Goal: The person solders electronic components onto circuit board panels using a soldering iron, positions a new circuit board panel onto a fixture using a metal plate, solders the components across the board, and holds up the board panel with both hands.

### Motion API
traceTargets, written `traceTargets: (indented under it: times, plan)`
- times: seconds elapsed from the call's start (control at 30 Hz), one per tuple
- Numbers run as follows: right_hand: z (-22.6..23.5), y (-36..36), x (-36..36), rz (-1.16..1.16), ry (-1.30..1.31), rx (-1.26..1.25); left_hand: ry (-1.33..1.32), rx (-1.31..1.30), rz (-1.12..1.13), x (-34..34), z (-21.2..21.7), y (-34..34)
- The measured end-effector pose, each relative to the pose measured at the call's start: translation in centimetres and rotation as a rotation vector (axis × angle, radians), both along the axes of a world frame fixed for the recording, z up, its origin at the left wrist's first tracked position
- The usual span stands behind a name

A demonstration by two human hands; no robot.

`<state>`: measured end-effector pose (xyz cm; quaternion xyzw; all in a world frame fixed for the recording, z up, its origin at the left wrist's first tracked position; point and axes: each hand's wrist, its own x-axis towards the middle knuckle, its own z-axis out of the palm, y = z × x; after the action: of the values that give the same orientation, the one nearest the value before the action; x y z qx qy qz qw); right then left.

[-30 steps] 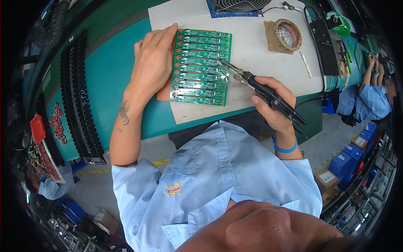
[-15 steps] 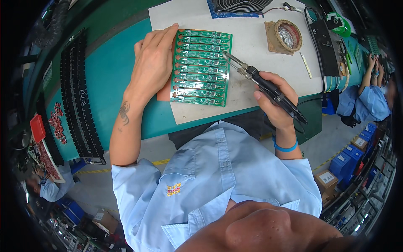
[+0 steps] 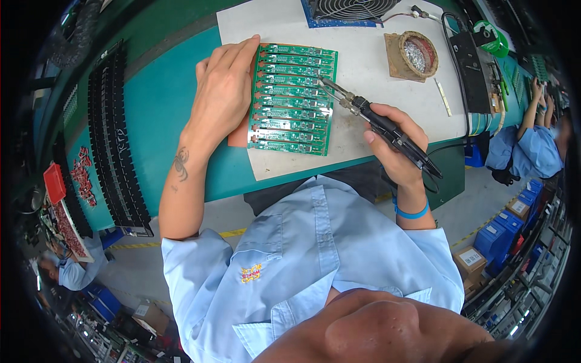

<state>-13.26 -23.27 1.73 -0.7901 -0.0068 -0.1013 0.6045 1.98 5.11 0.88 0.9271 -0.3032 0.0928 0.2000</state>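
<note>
A panel of several narrow green circuit boards (image 3: 290, 101) lies on an orange-brown sheet (image 3: 238, 134) at the middle of the bench. My left hand (image 3: 225, 88) is closed along the panel's left edge with its fingers stretched toward the far corner; its thumb is hidden. My right hand (image 3: 396, 136) grips the black handle of a soldering iron (image 3: 385, 124) from the right side. The iron slants far-left, and its two thin metal prongs end over the right part of the panel, near the third or fourth strip. Whether the prongs touch the board I cannot tell.
Beyond the panel stands a fan (image 3: 351, 9). A round pot of silvery bits (image 3: 416, 55) sits at the far right, near a thin pale stick (image 3: 443, 97) and a black soldering unit (image 3: 469, 54). Black slotted racks (image 3: 112, 139) line the left. Co-workers sit on both sides.
The iron's prongs have shifted slightly left over the panel. My left hand keeps its place on the panel's edge. The whole view has shifted a little.
</note>
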Motion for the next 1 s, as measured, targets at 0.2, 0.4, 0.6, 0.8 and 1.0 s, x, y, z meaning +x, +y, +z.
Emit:
traceTargets:
  times: [0.2,0.4,0.6,0.8,1.0]
  plan:
    - [0.0,0.0,0.0,0.007,-0.016,-0.015,-0.007,0.004,-0.001,0.0,-0.1,0.0]
    - [0.1,0.1,0.0,-0.002,-0.028,-0.037,-0.008,0.003,-0.006,0.1,-0.1,0.0]
    - [0.5,-0.8,-0.9,-0.104,0.004,-0.051,-0.039,0.004,0.003,0.0,-0.4,0.3]
    - [-2.1,-4.0,-0.5,-0.578,-0.252,-0.095,-0.109,0.002,-0.020,0.0,-0.6,0.0]
    - [-1.9,-4.3,-0.4,-0.502,-0.171,0.007,-0.105,-0.021,-0.035,0.0,-0.4,0.3]
